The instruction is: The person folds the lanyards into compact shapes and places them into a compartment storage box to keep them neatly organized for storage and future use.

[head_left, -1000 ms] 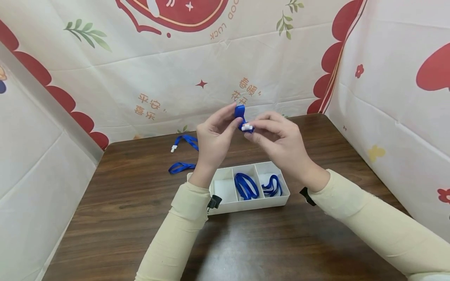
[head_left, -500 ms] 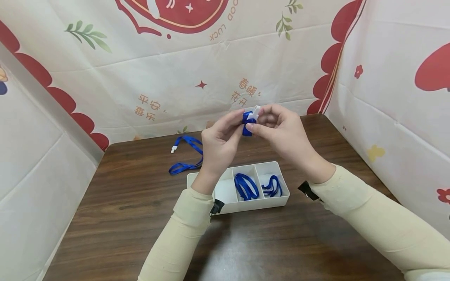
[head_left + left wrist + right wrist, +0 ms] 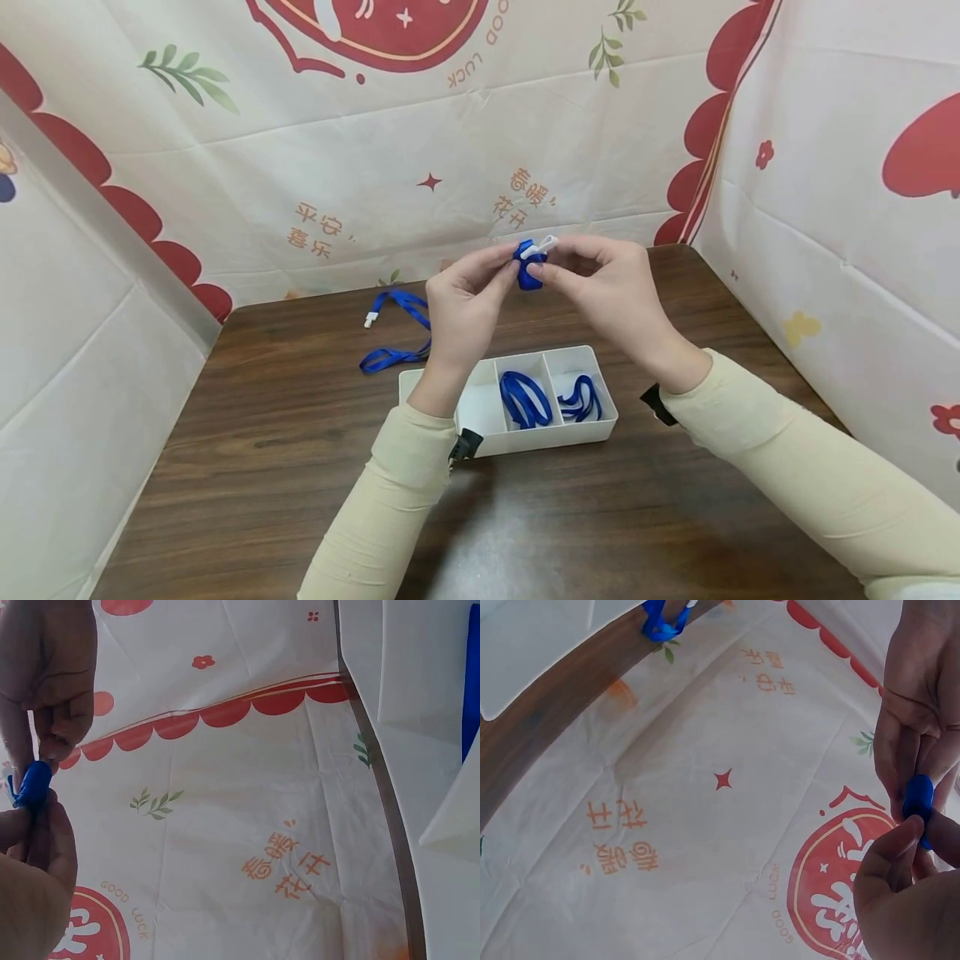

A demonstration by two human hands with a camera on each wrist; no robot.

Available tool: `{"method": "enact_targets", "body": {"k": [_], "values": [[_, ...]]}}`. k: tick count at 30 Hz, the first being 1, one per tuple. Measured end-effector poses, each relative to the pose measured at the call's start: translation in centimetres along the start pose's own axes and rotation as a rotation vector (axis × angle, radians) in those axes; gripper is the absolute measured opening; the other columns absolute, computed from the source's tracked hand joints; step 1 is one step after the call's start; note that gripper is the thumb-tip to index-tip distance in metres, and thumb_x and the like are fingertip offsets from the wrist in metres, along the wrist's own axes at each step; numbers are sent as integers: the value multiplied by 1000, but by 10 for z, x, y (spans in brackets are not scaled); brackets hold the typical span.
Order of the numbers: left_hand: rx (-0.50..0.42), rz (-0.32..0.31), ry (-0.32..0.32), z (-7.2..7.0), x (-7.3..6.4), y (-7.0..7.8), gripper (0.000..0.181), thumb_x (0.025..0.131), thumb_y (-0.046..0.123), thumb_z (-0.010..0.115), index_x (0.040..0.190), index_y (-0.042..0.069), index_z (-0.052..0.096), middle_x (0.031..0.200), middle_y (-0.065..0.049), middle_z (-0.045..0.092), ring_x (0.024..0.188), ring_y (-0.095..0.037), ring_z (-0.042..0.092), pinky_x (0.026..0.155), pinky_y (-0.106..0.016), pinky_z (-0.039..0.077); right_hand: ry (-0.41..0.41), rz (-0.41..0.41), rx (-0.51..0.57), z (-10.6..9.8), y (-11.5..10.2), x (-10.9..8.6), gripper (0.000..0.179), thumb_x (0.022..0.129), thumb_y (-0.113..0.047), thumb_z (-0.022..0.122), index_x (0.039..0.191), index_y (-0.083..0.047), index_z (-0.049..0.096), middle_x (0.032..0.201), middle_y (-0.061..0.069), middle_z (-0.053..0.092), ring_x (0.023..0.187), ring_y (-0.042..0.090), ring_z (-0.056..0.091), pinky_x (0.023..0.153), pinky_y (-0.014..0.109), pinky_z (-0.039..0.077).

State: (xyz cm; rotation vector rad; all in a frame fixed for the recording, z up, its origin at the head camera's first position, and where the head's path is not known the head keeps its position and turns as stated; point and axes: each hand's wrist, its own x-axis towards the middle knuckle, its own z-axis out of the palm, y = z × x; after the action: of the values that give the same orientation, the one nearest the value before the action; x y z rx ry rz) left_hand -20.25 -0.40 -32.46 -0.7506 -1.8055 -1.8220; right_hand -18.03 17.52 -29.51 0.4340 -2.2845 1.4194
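Observation:
Between both hands, above the table, is a blue lanyard (image 3: 531,278) wound into a small bundle, its white clip (image 3: 542,247) poking out at the top. My left hand (image 3: 463,312) pinches the bundle's left side with thumb and fingers. On the other side my right hand (image 3: 611,283) pinches it, the thumb on its front. In the left wrist view the wound lanyard (image 3: 34,784) shows between the fingertips of both hands; in the right wrist view the blue roll (image 3: 918,799) sits likewise between them. The fingers partly cover it.
Below the hands stands a white divided box (image 3: 547,435). One compartment has a coiled blue lanyard (image 3: 517,400), the right one another blue lanyard (image 3: 581,398). A loose blue lanyard (image 3: 386,358) with a white clip lies on the brown table (image 3: 300,400), left of the box. Printed cloth hangs behind.
The clip, earlier lying across the front of the lanyard, has turned up to the top and now leans right. The strap's free loop is now wound into the bundle. Both hands stay close together.

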Motion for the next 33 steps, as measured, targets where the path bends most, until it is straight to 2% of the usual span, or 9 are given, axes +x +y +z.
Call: {"method": "enact_targets", "body": {"k": [5, 10, 14, 17, 21, 24, 28, 31, 33], "values": [[-17, -1, 3, -1, 2, -3, 18, 98, -4, 71, 114, -9, 78, 115, -25, 74, 107, -28, 77, 95, -34, 64, -9, 13, -6, 2, 2, 4, 22, 94, -18, 84, 116, -12, 83, 108, 10, 82, 82, 2, 75, 73, 16, 60], [-34, -11, -19, -3, 4, -8, 17, 98, -6, 70, 113, -10, 77, 117, -24, 65, 104, -16, 70, 96, -34, 64, -70, 138, 78, 1, 2, 8, 32, 95, -22, 83, 125, -13, 80, 119, 10, 81, 92, 5, 77, 80, 19, 62], [-53, -43, -47, -4, 5, -10, 18, 99, -5, 69, 115, -10, 77, 121, -23, 68, 111, -26, 75, 98, -34, 63, -119, 281, 138, -2, 0, 11, 41, 95, -28, 83, 132, -12, 76, 120, 8, 80, 102, 9, 75, 86, 19, 62], [-56, -62, -57, -4, 4, -10, 19, 100, -5, 69, 116, -9, 76, 122, -23, 71, 113, -36, 76, 96, -32, 63, -177, 349, 153, -4, 0, 14, 41, 96, -32, 82, 132, -12, 76, 119, 4, 79, 106, 13, 72, 89, 21, 60], [-50, -64, -59, -5, 3, -10, 20, 99, -6, 69, 118, -8, 76, 122, -23, 72, 112, -40, 77, 91, -26, 63, -251, 379, 156, -4, 1, 17, 33, 99, -32, 78, 123, -10, 77, 112, -1, 75, 109, 22, 64, 88, 28, 56], [-54, -58, -70, -6, 2, -9, 21, 99, -6, 68, 119, -7, 75, 124, -23, 72, 109, -41, 77, 89, -24, 63, -268, 400, 174, -3, 1, 19, 29, 99, -30, 76, 118, -8, 77, 113, 0, 71, 111, 24, 59, 89, 32, 54], [-61, -63, -101, -7, 2, -8, 24, 100, -6, 68, 123, -5, 74, 129, -21, 72, 105, -41, 77, 90, -26, 63, -258, 399, 204, -2, 0, 20, 30, 99, -28, 75, 118, -4, 78, 135, 3, 66, 129, 23, 54, 107, 44, 50], [-57, -71, -122, -9, 3, -6, 26, 101, -4, 67, 127, -3, 72, 132, -20, 72, 108, -38, 77, 92, -30, 64, -237, 372, 195, -2, -1, 19, 33, 100, -26, 75, 120, -1, 78, 152, 2, 59, 146, 26, 46, 119, 56, 43], [-43, -78, -131, -11, 3, -5, 27, 102, -1, 66, 129, -1, 71, 133, -18, 73, 111, -35, 77, 96, -33, 63, -216, 351, 180, -2, -2, 19, 32, 99, -26, 75, 120, -1, 79, 156, 1, 57, 150, 28, 43, 120, 58, 42]]}}
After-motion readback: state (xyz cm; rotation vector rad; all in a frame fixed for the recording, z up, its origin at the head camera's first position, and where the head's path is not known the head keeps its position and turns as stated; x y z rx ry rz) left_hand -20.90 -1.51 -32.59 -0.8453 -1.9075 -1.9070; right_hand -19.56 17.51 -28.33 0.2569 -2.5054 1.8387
